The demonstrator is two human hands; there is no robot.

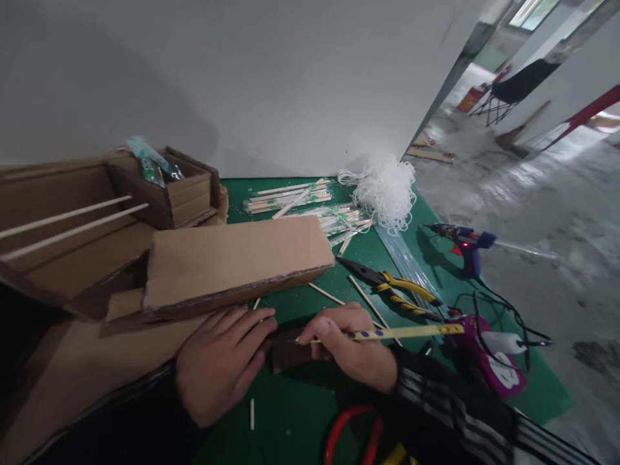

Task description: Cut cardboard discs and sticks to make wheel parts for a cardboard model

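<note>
My right hand [361,345] grips a yellow patterned pencil [411,332] with purple spots. The pencil's tip points left, over a small brown cardboard piece [290,352] on the green table. My left hand [225,361] lies palm down, its fingers stretched out against the left end of that piece; its fingertips are partly in shadow. Just beyond the left hand stands a long cardboard box [237,258]. A short wooden stick [252,414] lies on the table between my forearms.
Pliers [392,284], bundled wooden sticks [290,197], white string [385,190] and clear glue sticks [404,258] lie beyond my right hand. A lit glue gun [462,242] and a purple power strip [491,361] are at right. An open cardboard structure [72,252] is left; red handles [336,429] sit in front.
</note>
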